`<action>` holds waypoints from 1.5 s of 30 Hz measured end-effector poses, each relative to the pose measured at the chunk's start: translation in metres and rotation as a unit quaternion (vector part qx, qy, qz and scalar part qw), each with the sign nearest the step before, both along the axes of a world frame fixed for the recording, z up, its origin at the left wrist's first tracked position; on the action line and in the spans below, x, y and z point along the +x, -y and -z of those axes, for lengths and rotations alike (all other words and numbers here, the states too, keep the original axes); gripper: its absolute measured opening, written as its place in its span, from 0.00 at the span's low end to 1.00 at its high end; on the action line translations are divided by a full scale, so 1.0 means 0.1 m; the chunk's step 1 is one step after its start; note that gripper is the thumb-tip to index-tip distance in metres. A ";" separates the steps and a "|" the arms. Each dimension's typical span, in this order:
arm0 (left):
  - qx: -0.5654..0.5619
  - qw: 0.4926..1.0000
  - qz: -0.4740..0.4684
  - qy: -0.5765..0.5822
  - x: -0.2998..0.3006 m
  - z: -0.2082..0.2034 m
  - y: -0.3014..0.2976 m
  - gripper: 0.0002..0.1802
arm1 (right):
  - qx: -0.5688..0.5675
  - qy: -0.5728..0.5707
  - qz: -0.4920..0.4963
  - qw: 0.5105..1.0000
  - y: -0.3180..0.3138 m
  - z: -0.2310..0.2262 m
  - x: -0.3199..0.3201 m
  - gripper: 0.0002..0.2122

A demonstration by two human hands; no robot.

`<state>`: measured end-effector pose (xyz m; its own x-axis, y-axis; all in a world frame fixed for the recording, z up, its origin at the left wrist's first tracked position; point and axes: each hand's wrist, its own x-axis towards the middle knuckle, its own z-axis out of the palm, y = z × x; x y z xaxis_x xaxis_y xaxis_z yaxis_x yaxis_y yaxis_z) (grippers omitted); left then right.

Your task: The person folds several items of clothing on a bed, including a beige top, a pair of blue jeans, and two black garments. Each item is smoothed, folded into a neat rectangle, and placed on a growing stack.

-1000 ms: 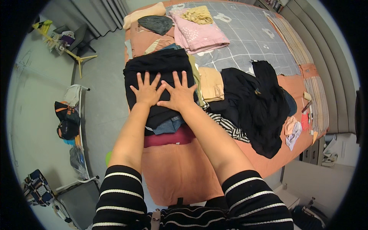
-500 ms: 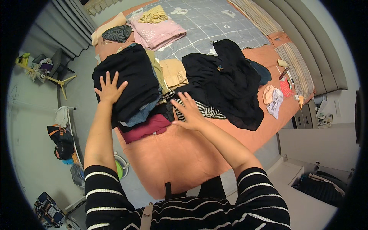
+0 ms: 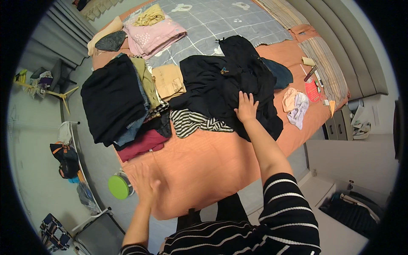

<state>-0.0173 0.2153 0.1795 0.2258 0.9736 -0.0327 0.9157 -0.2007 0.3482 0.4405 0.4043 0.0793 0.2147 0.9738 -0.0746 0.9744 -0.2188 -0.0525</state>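
My right hand lies on a loose black garment spread over the middle of the bed, its fingers extended and apart. My left hand, slightly blurred, is over the near left part of the orange bedsheet, fingers stretched out and nothing in it. Beyond it stands a stack of folded clothes, with black folded clothing on top and a dark red garment at its near lower edge. Between stack and loose garment lie a beige folded garment and a black-and-white striped cloth.
A pink folded blanket with a yellow cloth lies at the far left. Small pale cloths rest at the right, near a red fan-shaped card. A green-topped stool stands left of the bed; an open cabinet is at lower right.
My left hand has left the black folded clothing and drawn back toward me. My right hand has moved right, from beside the striped cloth onto the loose black garment. The view has shifted.
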 end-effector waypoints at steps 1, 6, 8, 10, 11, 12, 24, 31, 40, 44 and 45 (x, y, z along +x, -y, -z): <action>-0.066 0.998 -0.014 0.001 0.08 0.11 0.29 0.38 | -0.055 0.010 0.017 0.998 -0.04 0.02 0.08 0.36; -0.199 0.963 -0.069 0.170 0.54 0.56 0.99 0.33 | 0.029 -0.171 0.003 0.985 0.27 0.27 0.05 0.06; -0.278 0.925 -0.050 0.254 0.71 0.56 0.92 0.33 | 0.128 -0.337 -0.074 0.930 0.69 -0.12 -0.39 0.07; -0.395 0.818 -0.134 0.396 0.95 0.49 0.76 0.34 | 0.131 -0.472 -0.142 0.860 1.16 -0.74 -0.84 0.09; -0.467 0.703 -0.218 0.490 1.15 0.45 0.63 0.35 | 0.064 -0.521 -0.154 0.837 1.48 -0.84 -0.96 0.10; -0.509 0.558 -0.248 0.607 1.26 0.32 0.49 0.37 | 0.064 -0.515 -0.241 0.820 1.75 -1.07 -1.11 0.11; -0.436 0.559 -0.100 0.699 0.66 -1.12 0.71 0.22 | -0.164 -0.518 -0.278 0.792 3.35 -2.66 -1.75 0.13; -0.285 0.876 0.085 0.380 0.14 -1.99 1.16 0.38 | 0.126 -0.571 -0.196 0.787 3.46 -3.18 -2.11 0.29; -0.137 0.842 -0.002 0.522 0.10 -2.09 1.48 0.20 | 0.132 -0.741 -0.135 0.644 3.05 -3.29 -2.17 0.11; -0.060 0.729 -0.104 0.673 -0.11 -2.15 1.46 0.27 | 0.207 -0.726 -0.029 0.656 2.82 -3.27 -1.67 0.13; -0.048 0.730 -0.116 0.672 -0.24 -2.07 1.44 0.28 | 0.216 -0.739 -0.041 0.637 2.80 -3.26 -1.59 0.16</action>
